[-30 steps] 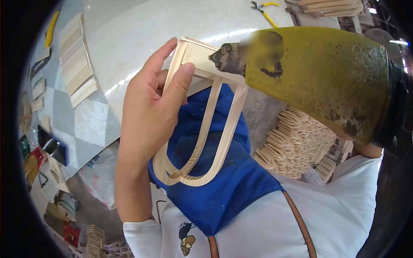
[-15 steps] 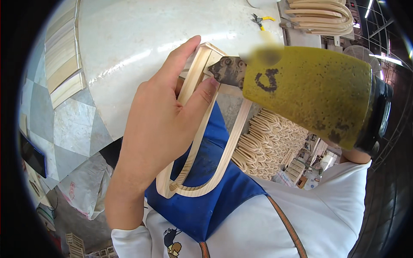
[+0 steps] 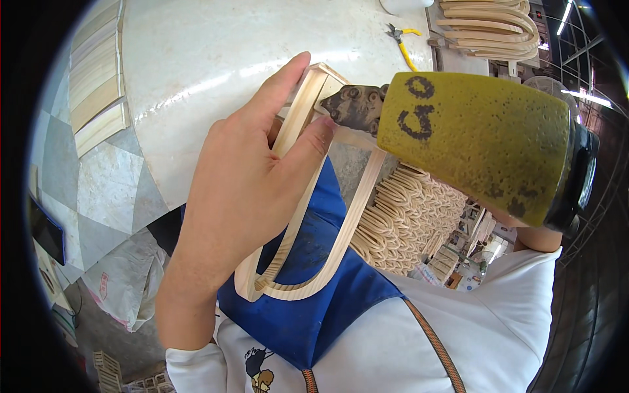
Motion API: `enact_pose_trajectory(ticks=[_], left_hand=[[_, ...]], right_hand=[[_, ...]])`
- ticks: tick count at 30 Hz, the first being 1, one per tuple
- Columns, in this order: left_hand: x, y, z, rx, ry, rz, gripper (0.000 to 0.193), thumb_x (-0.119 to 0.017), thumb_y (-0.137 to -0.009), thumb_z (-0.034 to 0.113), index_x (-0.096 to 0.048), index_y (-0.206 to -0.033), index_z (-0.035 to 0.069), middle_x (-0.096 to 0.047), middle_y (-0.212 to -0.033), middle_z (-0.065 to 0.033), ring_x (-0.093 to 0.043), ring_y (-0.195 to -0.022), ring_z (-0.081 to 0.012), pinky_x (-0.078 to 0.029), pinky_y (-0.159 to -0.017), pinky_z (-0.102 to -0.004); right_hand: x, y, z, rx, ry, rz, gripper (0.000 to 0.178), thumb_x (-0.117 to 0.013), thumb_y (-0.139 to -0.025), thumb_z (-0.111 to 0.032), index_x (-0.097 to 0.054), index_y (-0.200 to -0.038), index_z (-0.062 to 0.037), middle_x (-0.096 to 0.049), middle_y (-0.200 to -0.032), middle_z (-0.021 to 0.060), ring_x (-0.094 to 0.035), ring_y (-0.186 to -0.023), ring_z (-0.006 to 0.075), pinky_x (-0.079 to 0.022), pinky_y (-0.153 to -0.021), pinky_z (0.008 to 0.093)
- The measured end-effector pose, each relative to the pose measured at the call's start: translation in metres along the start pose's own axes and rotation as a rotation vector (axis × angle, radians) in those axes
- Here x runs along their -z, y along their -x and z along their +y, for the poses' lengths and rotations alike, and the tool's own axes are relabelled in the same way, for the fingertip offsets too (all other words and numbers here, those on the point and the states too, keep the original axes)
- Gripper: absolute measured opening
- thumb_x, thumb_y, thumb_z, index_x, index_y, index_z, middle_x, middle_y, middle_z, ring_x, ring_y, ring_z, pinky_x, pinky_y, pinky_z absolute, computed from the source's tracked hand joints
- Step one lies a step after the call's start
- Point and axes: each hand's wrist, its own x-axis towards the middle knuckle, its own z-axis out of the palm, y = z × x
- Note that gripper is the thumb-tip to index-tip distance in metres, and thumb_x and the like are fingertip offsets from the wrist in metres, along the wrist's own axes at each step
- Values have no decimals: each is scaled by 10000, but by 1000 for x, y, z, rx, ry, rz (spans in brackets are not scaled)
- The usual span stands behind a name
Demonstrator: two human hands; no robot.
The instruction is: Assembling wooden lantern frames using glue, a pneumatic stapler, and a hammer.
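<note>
As a yellow-green tool [image 3: 475, 144] points its metal nose [image 3: 357, 108] into the squared end, a left hand [image 3: 249, 170] steadies a wooden frame [image 3: 362, 209]

Clasped around one side of the frame's squared end, the left hand runs its index finger along the outer edge and sets its thumb just beside the nose; its other fingers are mostly out of sight behind the wood. A right forearm [image 3: 538, 239] shows beyond the tool, but the right hand is hidden, so its grip cannot be told. The frame tilts between a pale table [image 3: 190, 65] and a blue apron [image 3: 354, 295], its squared end in view over the surface's near side, its rounded end before the apron; whether it rests on either is unclear. Yellow-handled pliers [image 3: 405, 54] lie near the surface's right edge, wooden slats [image 3: 95, 65] along its left. Careful work here, in judgement, means a firm clasp, the nose square to the wood and well seated, the parts flush at the corner, and the thumb drawn farther from the tip and out of its line
</note>
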Motion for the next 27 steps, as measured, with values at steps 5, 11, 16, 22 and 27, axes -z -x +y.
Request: enact_pose_trajectory(ticks=[5,11,16,22,27], left_hand=[[5,0,4,61,25,-34,540,-675,-995,137,-539,-1513,67,-724,-1144,-130,-648,-870,-167,-516,-759,-235],[0,-1,1,6,38,3,545,-676,-988,152,-542,-1506,49,-727,-1152,-130,-647,-868,-170,-515,-761,-242],[-1,-2,8,4,13,-9,541,-659,-976,129,-546,-1496,29,-727,-1181,-136,-663,-904,-187,-528,-793,-258],[-2,-8,10,-57,-1,7,538,-633,-960,96,-548,-1484,11,-718,-1254,-146,-674,-983,-215,-537,-855,-280],[0,-4,11,7,8,-1,514,-618,-965,92,-557,-1464,-10,-701,-1310,-148,-671,-1025,-222,-528,-897,-286]], right_hand=[[-15,-3,-15,-143,-343,64,585,-759,-940,-150,-513,-1468,-101,-610,-1412,124,-653,-1234,289,-628,-944,389],[-14,-31,-39,471,345,-294,376,-829,-786,-80,-690,-1135,-63,-705,-1068,87,-695,-948,210,-597,-812,316],[-17,-30,-53,679,808,-311,291,-845,-719,-53,-741,-991,-49,-710,-907,64,-683,-813,178,-564,-738,282],[-44,-25,-98,643,1109,-93,289,-850,-668,-53,-723,-928,-50,-662,-808,35,-636,-727,167,-519,-668,254],[-46,-35,-96,625,1011,-224,302,-848,-643,-55,-716,-914,-36,-672,-789,45,-637,-690,172,-518,-638,260]])
